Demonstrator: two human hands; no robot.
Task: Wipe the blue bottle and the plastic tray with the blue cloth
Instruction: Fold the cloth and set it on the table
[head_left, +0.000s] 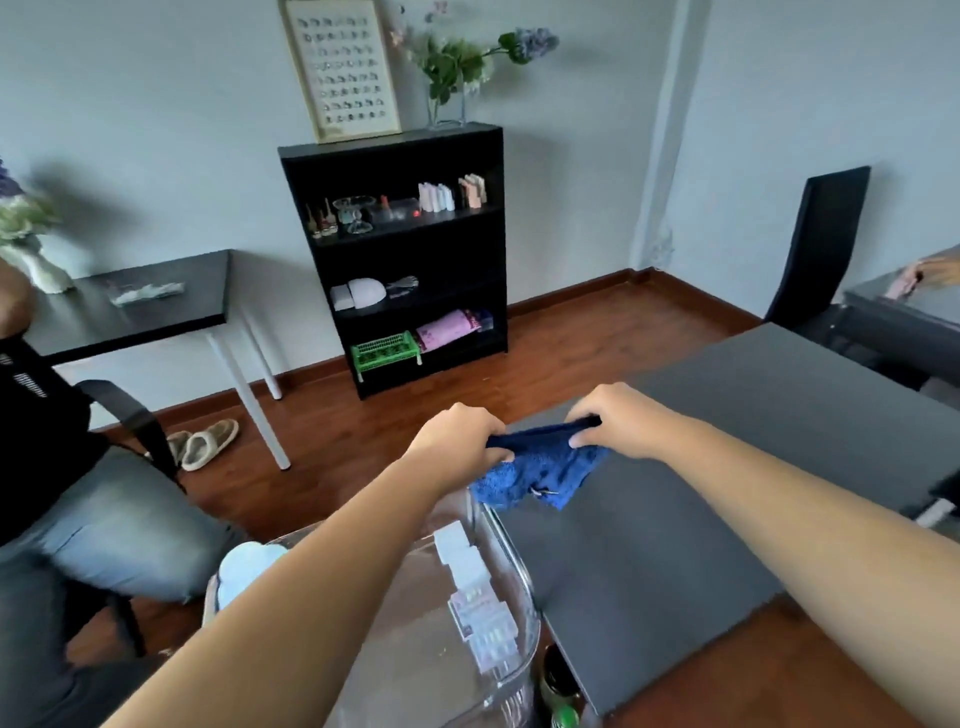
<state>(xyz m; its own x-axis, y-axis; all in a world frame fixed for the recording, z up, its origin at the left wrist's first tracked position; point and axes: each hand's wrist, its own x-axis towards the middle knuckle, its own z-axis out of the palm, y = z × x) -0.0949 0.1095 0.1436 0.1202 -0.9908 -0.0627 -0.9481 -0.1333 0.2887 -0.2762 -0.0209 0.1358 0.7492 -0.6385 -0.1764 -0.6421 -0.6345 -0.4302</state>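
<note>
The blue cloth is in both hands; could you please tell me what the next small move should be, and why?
Probably lower the blue cloth onto the plastic tray rim and start wiping. The left hand and right hand both pinch its top edge, and it hangs bunched just above the tray's far corner, seemingly touching nothing yet.

both hands, left (460, 441) and right (621, 421), grip the blue cloth (545, 470) above the dark table's (727, 467) edge.

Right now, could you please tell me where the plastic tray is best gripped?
Probably take the plastic tray by its raised right rim, from above: that curved edge shows bare beside the dark table, while small boxes lie inside.
</note>
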